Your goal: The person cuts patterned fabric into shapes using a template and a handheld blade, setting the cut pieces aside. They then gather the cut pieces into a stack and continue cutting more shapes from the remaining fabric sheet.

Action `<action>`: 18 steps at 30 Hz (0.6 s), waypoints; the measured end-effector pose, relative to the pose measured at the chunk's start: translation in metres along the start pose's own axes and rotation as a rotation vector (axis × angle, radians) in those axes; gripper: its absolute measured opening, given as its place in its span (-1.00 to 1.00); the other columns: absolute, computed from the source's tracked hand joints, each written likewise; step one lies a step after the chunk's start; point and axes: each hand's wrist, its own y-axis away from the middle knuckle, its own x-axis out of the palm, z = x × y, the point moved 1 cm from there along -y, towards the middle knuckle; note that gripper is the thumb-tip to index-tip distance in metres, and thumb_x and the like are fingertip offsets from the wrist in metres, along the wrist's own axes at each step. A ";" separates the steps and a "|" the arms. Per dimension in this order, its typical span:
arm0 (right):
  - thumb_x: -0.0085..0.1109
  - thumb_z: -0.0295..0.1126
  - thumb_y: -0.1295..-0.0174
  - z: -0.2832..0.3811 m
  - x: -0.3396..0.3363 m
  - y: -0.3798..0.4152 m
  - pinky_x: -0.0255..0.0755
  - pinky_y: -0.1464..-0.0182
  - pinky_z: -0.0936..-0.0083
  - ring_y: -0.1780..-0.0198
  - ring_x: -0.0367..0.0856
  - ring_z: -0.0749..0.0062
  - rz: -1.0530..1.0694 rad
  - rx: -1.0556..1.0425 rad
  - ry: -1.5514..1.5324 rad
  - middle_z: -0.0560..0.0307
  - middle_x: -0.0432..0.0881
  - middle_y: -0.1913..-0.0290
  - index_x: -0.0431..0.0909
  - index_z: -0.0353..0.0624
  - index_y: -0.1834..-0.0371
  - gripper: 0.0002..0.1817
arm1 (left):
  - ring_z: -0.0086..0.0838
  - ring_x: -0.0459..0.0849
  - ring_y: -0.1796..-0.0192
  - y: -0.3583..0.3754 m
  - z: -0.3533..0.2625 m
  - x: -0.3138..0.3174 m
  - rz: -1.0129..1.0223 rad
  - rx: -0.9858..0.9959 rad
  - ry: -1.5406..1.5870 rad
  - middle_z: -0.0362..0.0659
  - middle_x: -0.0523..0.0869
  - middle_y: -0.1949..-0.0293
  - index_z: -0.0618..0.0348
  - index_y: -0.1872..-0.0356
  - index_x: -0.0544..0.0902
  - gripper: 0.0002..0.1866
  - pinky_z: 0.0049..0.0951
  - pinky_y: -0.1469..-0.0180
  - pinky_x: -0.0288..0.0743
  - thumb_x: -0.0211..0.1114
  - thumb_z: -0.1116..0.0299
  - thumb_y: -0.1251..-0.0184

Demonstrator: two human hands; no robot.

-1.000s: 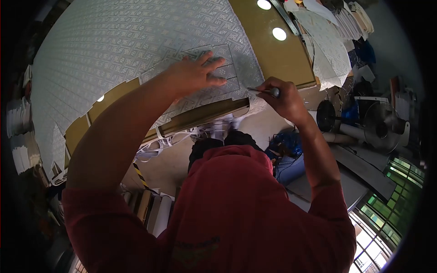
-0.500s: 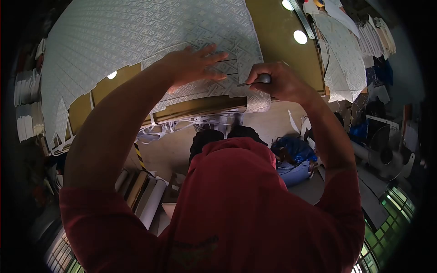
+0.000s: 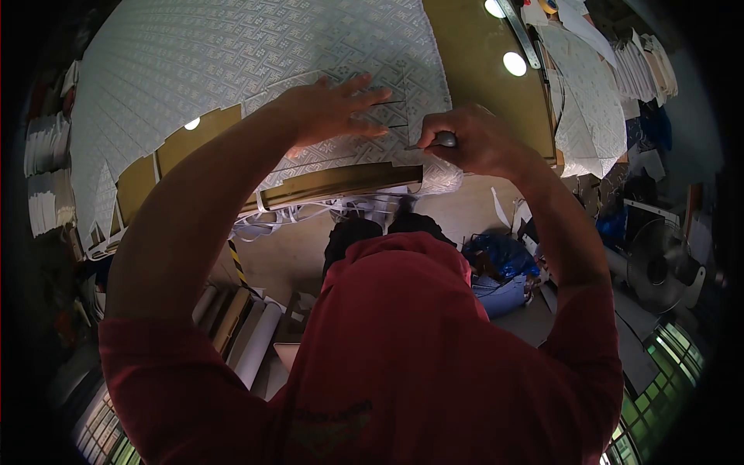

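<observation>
My left hand [image 3: 335,111] lies flat with fingers spread on a pale, geometric-patterned fabric [image 3: 333,39] covering the table. Two short dark lines show on the cloth just beyond its fingertips. To the right, my right hand [image 3: 474,139] is closed around a small pointed tool with a rounded grey handle [image 3: 445,139]. Its thin tip points left, close to the fabric near the front edge; whether it touches cannot be told. My fingers hide part of the handle.
The brown tabletop [image 3: 488,93] shows right of the fabric, with a metal ruler [image 3: 519,35] at its far side. Cloth pieces [image 3: 585,101] and paper stacks [image 3: 643,66] lie farther right. Below are white cables [image 3: 260,226], a blue bag [image 3: 504,256], rolls [image 3: 257,341] and a fan [image 3: 659,263].
My right hand has turned slightly around the tool, and less of the grey handle shows. My left hand keeps its place on the fabric. The whole view has shifted a little.
</observation>
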 end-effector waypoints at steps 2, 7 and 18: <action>0.46 -0.52 -0.20 0.001 0.001 0.000 0.62 0.12 0.27 0.20 0.82 0.17 0.008 -0.002 0.062 0.12 0.82 0.28 0.73 -0.10 0.22 -0.88 | -0.18 -0.11 -0.77 -0.001 0.001 0.002 -0.005 0.003 -0.012 -0.41 -0.09 -0.76 -0.75 -0.51 0.39 -0.20 0.15 -0.66 0.24 0.31 0.45 -0.35; 0.46 -0.49 -0.21 -0.018 0.013 0.008 0.61 0.17 0.27 0.22 0.81 0.13 -0.069 -0.072 -0.091 0.15 0.82 0.26 0.68 -0.10 0.26 -0.89 | -0.14 -0.10 -0.77 -0.001 0.003 0.004 -0.020 0.011 -0.009 -0.40 -0.10 -0.76 -0.81 -0.50 0.38 -0.28 0.19 -0.65 0.23 0.21 0.37 -0.46; 0.41 -0.47 -0.24 0.024 0.081 -0.045 0.61 0.20 0.25 0.26 0.78 0.09 -0.193 -0.115 -0.081 0.13 0.77 0.29 0.70 -0.03 0.25 -0.92 | -0.14 -0.16 -0.78 -0.002 0.009 0.000 0.020 0.043 0.070 -0.39 -0.11 -0.76 -0.65 -0.56 0.36 -0.36 0.31 -0.65 0.15 0.16 0.22 -0.51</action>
